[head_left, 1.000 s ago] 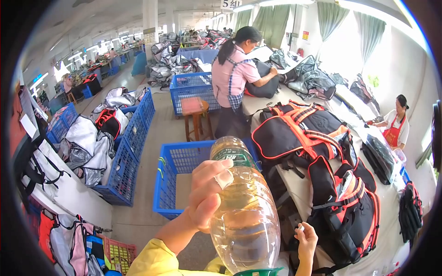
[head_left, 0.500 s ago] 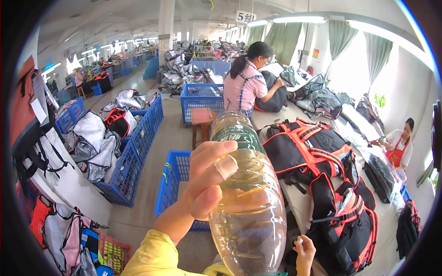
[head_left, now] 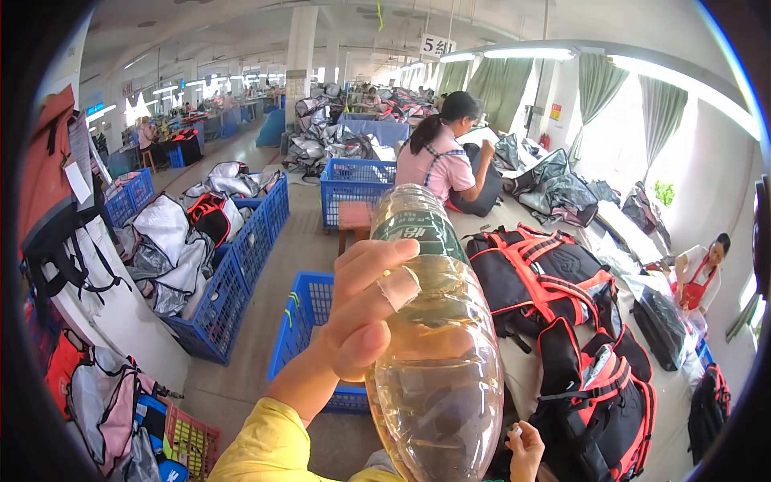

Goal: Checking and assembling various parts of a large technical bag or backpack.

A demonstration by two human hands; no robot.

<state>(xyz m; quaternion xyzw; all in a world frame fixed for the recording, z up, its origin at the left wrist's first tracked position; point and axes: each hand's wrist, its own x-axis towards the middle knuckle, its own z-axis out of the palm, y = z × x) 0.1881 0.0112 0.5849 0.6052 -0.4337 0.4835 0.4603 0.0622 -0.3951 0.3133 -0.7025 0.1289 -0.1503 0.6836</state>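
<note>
My left hand (head_left: 361,313) is wrapped round a large clear plastic bottle (head_left: 438,353) of pale amber liquid, raised close in front of me. A green label (head_left: 422,235) circles the bottle's far part, and its near end runs out of view at the lower edge. One finger of that hand wears a tan sticking plaster (head_left: 399,289). Low down, right of the bottle, my right hand (head_left: 525,451) pinches a small white thing (head_left: 514,432), too small to make out. Beside it on the table lie black backpacks with orange-red trim (head_left: 594,394).
Another backpack (head_left: 542,277) lies farther along the table. A person in a pink shirt (head_left: 438,165) works there; another in a red apron (head_left: 700,277) is at the right. Blue crates (head_left: 229,297) with silver-lined pieces stand left, another blue crate (head_left: 301,321) by my left arm.
The bottle is tipped a little differently, and its liquid now fills more of the near part. The pink-shirted person's hand has risen. My view has shifted slightly.
</note>
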